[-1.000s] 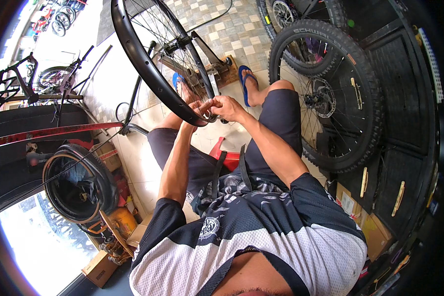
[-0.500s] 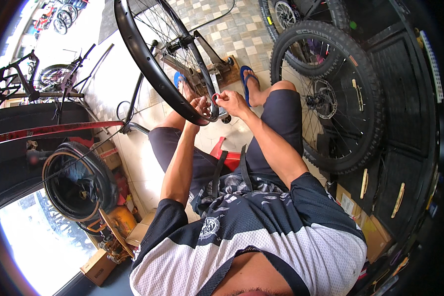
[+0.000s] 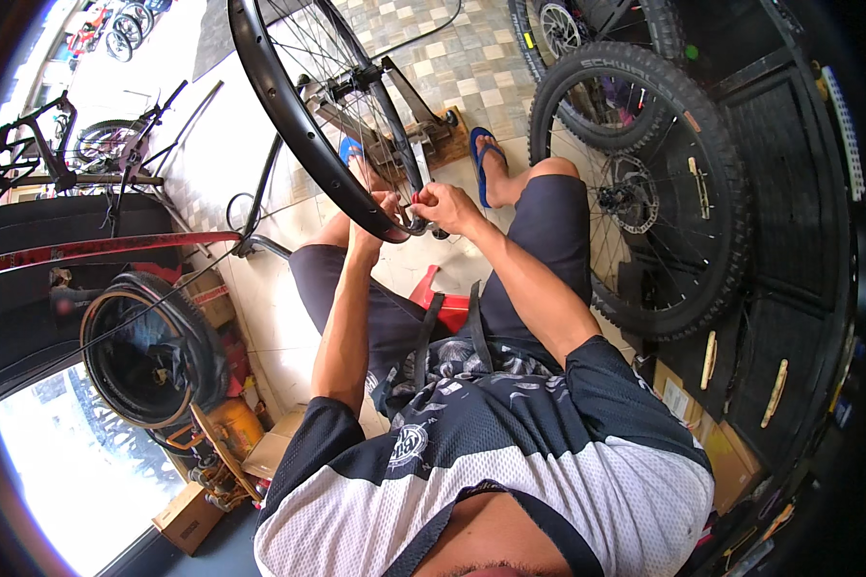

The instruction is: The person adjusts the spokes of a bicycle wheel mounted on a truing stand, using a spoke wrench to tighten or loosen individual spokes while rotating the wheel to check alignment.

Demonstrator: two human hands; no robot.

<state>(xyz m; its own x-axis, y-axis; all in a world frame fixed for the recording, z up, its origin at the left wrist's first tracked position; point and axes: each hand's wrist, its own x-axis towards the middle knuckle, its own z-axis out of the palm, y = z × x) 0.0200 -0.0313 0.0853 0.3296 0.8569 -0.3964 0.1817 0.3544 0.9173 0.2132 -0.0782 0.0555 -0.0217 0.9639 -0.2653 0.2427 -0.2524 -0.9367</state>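
A black bicycle rim [image 3: 303, 144] with thin spokes stands upright in a metal truing stand [image 3: 409, 106] on a wooden base. At the rim's near end, my left hand [image 3: 383, 210] has its fingers bent closed among the spokes. The rim partly covers that hand, and what its fingertips grip cannot be made out. Just to the right, my right hand [image 3: 445, 209] pinches a small red spoke wrench [image 3: 416, 196] at the rim's inner edge. Most of the wrench is hidden by the fingers.
A wheel with a knobby tyre [image 3: 726, 202] leans at the right by dark drawers [image 3: 770, 125]. On the left are a red bicycle frame tube [image 3: 115, 252], loose tyres [image 3: 101, 351] and a cardboard box [image 3: 191, 519]. Something red [image 3: 452, 313] shows between my legs.
Both hands have shifted slightly at the rim's near end, my left closer to my right. Less of the red spoke wrench shows. The rim's near end has moved a little.
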